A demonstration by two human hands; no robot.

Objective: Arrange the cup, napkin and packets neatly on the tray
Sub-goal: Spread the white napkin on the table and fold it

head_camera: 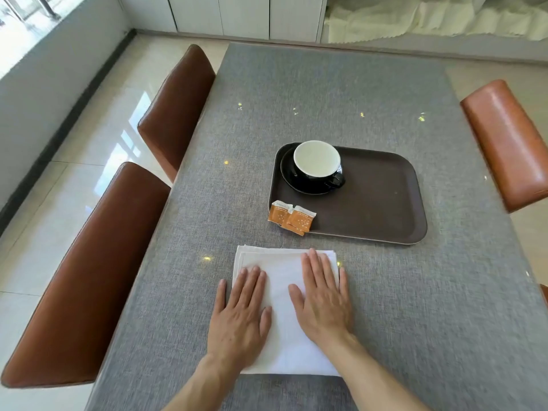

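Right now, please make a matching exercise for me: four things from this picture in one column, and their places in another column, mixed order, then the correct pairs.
Things:
1. cup
2. packets
3. napkin
4. tray

Places:
A. flat on the tablecloth, under both hands
B. overlapping the tray's near left corner
C. on the black saucer
D. on the tablecloth, beyond the napkin

Pairs: 1-C, 2-B, 3-A, 4-D
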